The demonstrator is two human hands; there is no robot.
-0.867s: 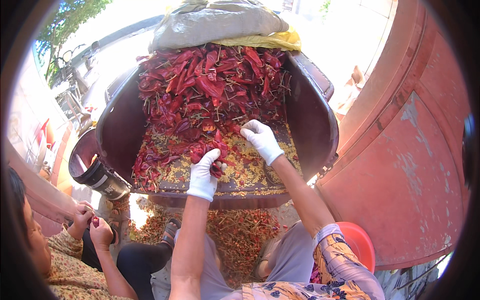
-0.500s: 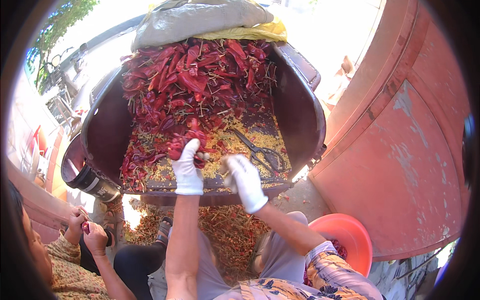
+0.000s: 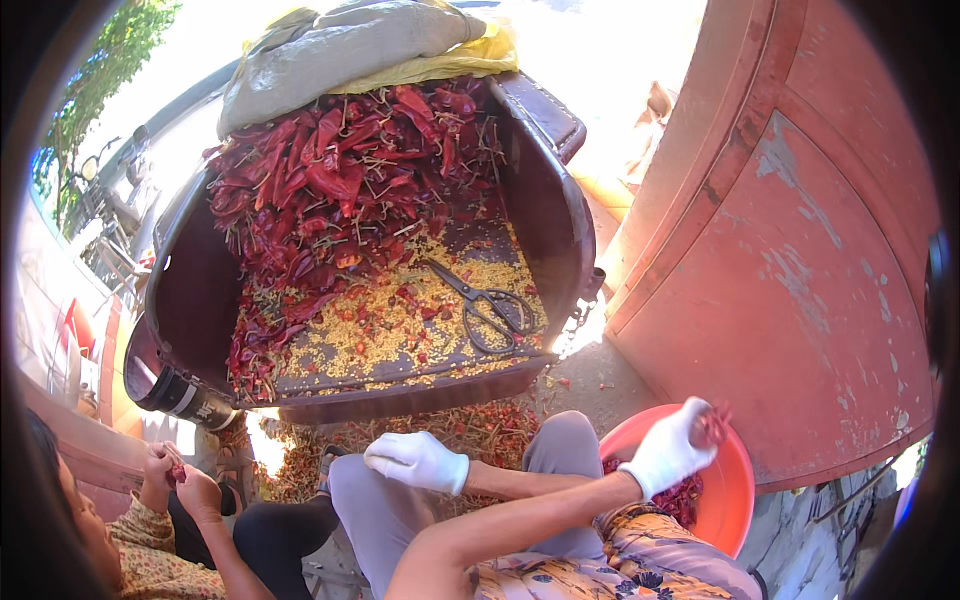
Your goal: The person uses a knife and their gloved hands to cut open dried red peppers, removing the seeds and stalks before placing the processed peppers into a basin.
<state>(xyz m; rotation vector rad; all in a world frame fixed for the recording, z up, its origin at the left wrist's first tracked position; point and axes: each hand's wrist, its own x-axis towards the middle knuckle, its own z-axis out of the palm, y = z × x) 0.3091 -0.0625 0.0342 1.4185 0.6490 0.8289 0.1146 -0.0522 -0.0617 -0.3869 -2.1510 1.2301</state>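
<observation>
Red chili pieces (image 3: 710, 428), a bit blurred, are held in the closed grip of the left hand (image 3: 668, 455) over an orange-red basin (image 3: 738, 482), probably parked by the right knee (image 3: 570, 438) so it's easily reached. Whether the grip of the right hand (image 3: 412, 461) is open can't be told; it's held near the left knee (image 3: 362, 485). Scissors (image 3: 472, 294) are laid among yellow seeds (image 3: 372, 330) in the maroon bin (image 3: 540, 175), likely kept handy.

Tub (image 3: 545, 190) ahead: pepper heap (image 3: 335, 175) at back, sack (image 3: 350, 65) across its far edge; seeds (image 3: 375, 335) in front, scissors (image 3: 470, 293) on them, right. Bucket (image 3: 190, 396) left of tub — co-worker (image 3: 150, 545) nearer. Basin (image 3: 735, 505) at right — left hand (image 3: 668, 452) above, right hand (image 3: 415, 462) over left knee (image 3: 365, 510)
</observation>
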